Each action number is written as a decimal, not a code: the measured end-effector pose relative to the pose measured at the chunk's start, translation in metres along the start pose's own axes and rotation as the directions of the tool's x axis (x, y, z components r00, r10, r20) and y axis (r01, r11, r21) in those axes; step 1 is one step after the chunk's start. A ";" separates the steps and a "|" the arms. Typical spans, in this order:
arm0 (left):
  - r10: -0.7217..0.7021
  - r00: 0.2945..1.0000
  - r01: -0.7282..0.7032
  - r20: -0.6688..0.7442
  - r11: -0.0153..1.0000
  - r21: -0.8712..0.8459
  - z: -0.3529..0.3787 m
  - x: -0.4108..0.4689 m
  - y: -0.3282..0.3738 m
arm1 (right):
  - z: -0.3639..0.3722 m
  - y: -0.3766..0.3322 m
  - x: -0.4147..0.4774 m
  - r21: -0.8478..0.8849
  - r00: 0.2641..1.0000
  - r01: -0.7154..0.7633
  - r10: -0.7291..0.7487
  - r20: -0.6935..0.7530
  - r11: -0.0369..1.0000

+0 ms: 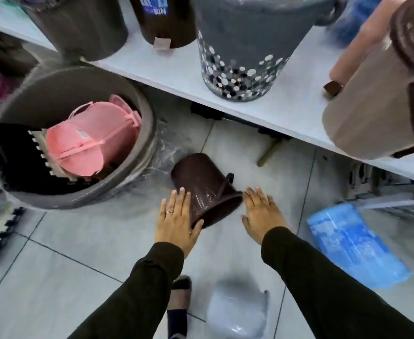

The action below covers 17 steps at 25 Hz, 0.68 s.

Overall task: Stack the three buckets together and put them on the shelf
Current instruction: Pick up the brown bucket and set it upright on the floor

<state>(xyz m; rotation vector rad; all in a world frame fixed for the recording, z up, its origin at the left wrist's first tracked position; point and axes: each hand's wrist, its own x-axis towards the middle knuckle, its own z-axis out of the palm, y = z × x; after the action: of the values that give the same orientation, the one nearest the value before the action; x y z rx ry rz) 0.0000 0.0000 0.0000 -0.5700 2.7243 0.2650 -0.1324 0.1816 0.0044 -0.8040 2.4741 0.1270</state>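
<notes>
A dark brown bucket [202, 184] lies on its side on the tiled floor, mouth toward me, wrapped in clear film. My left hand [175, 222] rests flat on its left side with the thumb at the rim. My right hand [262, 214] hovers just right of the rim, fingers spread, apparently not touching it. A pale grey-blue bucket [237, 311] lies blurred on the floor near my feet. A blue bucket [355, 245] lies on its side to the right. The white shelf [296, 99] runs diagonally above.
On the shelf stand a grey bin with dots [245, 52], dark bins [83, 25] and a beige lidded bin [377, 111]. A large grey tub [142, 111] holding pink buckets [91, 140] stands left. Foam puzzle mats [3, 231] lie far left.
</notes>
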 end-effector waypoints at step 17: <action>-0.190 0.981 0.145 -0.036 0.848 -0.510 0.130 0.108 -0.038 | 0.088 0.001 0.141 0.433 0.951 -0.051 0.176 -0.254 0.900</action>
<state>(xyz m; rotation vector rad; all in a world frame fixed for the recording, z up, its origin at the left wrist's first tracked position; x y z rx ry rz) -0.0391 -0.0402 -0.1644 -0.9738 2.6540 0.9487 -0.1889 0.1311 -0.1432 -0.5139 2.6746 -0.5065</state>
